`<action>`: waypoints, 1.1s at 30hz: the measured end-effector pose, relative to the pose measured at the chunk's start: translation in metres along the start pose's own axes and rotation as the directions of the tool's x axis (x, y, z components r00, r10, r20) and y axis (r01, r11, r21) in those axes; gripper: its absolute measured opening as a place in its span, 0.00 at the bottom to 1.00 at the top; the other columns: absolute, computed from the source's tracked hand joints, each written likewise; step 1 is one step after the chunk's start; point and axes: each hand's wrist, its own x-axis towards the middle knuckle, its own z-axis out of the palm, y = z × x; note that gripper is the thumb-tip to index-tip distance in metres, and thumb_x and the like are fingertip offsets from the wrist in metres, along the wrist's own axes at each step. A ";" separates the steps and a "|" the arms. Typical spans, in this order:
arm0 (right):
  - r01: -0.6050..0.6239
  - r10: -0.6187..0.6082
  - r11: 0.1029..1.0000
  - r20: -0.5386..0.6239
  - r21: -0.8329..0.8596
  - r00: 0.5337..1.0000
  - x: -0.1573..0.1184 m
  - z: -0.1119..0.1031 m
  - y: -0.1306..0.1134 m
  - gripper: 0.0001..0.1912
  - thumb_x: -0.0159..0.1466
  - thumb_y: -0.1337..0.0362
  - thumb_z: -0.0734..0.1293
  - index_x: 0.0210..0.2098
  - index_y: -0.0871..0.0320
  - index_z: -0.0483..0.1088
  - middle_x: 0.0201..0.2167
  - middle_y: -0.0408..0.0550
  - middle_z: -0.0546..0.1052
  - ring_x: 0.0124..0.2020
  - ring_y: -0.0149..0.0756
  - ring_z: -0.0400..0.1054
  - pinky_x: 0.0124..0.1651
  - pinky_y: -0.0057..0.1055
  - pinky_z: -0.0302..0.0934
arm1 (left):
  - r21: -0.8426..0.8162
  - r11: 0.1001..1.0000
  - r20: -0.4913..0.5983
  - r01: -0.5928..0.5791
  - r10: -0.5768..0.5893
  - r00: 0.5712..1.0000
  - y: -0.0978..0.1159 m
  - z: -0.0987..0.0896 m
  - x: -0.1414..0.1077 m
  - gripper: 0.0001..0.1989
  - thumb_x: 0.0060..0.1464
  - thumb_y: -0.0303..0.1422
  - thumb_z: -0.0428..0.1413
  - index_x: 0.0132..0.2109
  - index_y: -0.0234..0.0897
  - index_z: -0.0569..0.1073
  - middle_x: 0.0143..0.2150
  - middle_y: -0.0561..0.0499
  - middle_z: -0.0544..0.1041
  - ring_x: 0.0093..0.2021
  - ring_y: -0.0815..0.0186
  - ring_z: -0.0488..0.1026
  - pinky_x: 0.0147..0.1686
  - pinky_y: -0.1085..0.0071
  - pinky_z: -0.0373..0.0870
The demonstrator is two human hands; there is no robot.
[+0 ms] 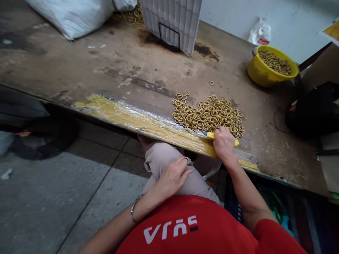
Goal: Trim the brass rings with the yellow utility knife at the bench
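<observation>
My right hand is closed around a yellow utility knife, whose blade end points left along the front of the table. The knife lies against the near edge of a spread pile of brass-coloured rings. Low over my lap, my left hand rests on my thigh with its fingers curled together. A small greyish thing shows at those fingertips; its kind is too unclear to tell. One loose ring lies apart, behind the pile.
Yellow tape covers the front edge of the worn table. A yellow tub of rings stands at the back right. A grey ribbed panel and white sack are at the back. Right of the pile sits a black object.
</observation>
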 end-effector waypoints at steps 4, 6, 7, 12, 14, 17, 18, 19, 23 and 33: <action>-0.006 0.027 0.940 -0.056 0.342 0.998 -0.006 -0.011 0.003 0.07 0.64 0.70 0.63 0.35 0.59 0.75 0.36 0.53 0.75 0.38 0.41 0.66 0.40 0.33 0.57 | -0.271 0.951 -0.007 0.147 -0.154 0.988 0.004 -0.004 0.006 0.06 0.60 0.34 0.56 0.36 0.37 0.71 0.33 0.49 0.78 0.32 0.64 0.73 0.34 0.69 0.72; 0.024 0.003 0.782 -0.043 0.623 0.999 -0.014 -0.017 0.003 0.08 0.66 0.63 0.64 0.33 0.57 0.73 0.32 0.47 0.74 0.33 0.36 0.66 0.38 0.31 0.59 | -0.478 0.850 0.012 0.224 -0.248 0.969 0.007 -0.005 0.011 0.08 0.61 0.37 0.56 0.39 0.36 0.71 0.36 0.47 0.81 0.27 0.68 0.72 0.29 0.72 0.70; 0.037 -0.038 0.672 -0.015 0.739 0.999 -0.018 -0.020 0.001 0.09 0.67 0.61 0.64 0.32 0.56 0.72 0.30 0.45 0.74 0.31 0.34 0.66 0.37 0.30 0.59 | -0.568 0.787 0.020 0.241 -0.280 0.960 0.009 -0.006 0.014 0.10 0.61 0.39 0.56 0.40 0.36 0.70 0.38 0.46 0.82 0.25 0.70 0.71 0.27 0.73 0.69; 0.053 -0.300 0.325 0.050 0.944 0.953 -0.033 -0.035 -0.016 0.13 0.67 0.56 0.66 0.31 0.56 0.72 0.28 0.43 0.74 0.31 0.33 0.68 0.38 0.30 0.62 | -0.778 0.568 0.100 0.270 -0.312 0.945 0.013 -0.010 0.027 0.19 0.58 0.47 0.59 0.41 0.35 0.69 0.32 0.49 0.81 0.19 0.75 0.67 0.19 0.78 0.61; 0.087 -0.359 0.284 0.021 0.955 0.933 -0.035 -0.039 -0.022 0.14 0.68 0.55 0.66 0.31 0.56 0.73 0.29 0.43 0.75 0.32 0.33 0.68 0.38 0.30 0.62 | -0.808 0.502 0.166 0.308 -0.307 0.937 0.014 -0.011 0.028 0.21 0.54 0.49 0.62 0.39 0.34 0.70 0.29 0.50 0.80 0.18 0.76 0.66 0.17 0.79 0.58; 0.136 -0.409 0.249 -0.023 0.959 0.912 -0.038 -0.041 -0.027 0.15 0.69 0.54 0.66 0.31 0.56 0.74 0.29 0.43 0.75 0.31 0.33 0.69 0.38 0.30 0.62 | -0.842 0.414 0.228 0.347 -0.309 0.923 0.014 -0.013 0.027 0.24 0.47 0.50 0.67 0.36 0.33 0.73 0.28 0.51 0.80 0.18 0.76 0.67 0.17 0.80 0.58; 0.146 -0.408 0.251 -0.033 0.957 0.912 -0.039 -0.040 -0.029 0.15 0.69 0.54 0.66 0.31 0.56 0.74 0.29 0.43 0.75 0.31 0.33 0.69 0.38 0.29 0.62 | -0.850 0.387 0.247 0.358 -0.308 0.919 0.013 -0.013 0.026 0.24 0.45 0.50 0.68 0.35 0.33 0.73 0.28 0.50 0.80 0.19 0.76 0.67 0.18 0.80 0.59; 0.155 -0.397 0.258 -0.042 0.954 0.917 -0.041 -0.039 -0.030 0.15 0.70 0.54 0.66 0.32 0.56 0.74 0.29 0.44 0.75 0.31 0.33 0.69 0.38 0.29 0.62 | -0.855 0.365 0.264 0.369 -0.306 0.915 0.013 -0.013 0.026 0.24 0.44 0.49 0.70 0.34 0.32 0.74 0.29 0.49 0.80 0.19 0.76 0.68 0.18 0.79 0.60; 0.188 -0.303 0.363 -0.076 0.913 0.950 -0.055 -0.036 -0.036 0.12 0.71 0.57 0.63 0.38 0.56 0.75 0.33 0.46 0.77 0.35 0.34 0.71 0.40 0.30 0.63 | -0.857 0.342 0.292 0.386 -0.295 0.910 0.013 -0.012 0.022 0.23 0.41 0.47 0.72 0.33 0.31 0.76 0.30 0.48 0.81 0.21 0.74 0.69 0.20 0.78 0.63; 0.258 -0.236 0.856 -0.106 0.448 0.966 -0.080 -0.027 -0.051 0.11 0.71 0.69 0.59 0.39 0.59 0.73 0.34 0.51 0.76 0.36 0.38 0.69 0.38 0.31 0.59 | -0.781 0.563 0.104 0.271 -0.310 0.945 0.022 -0.005 0.019 0.19 0.51 0.45 0.65 0.36 0.32 0.74 0.23 0.54 0.75 0.23 0.71 0.70 0.25 0.75 0.67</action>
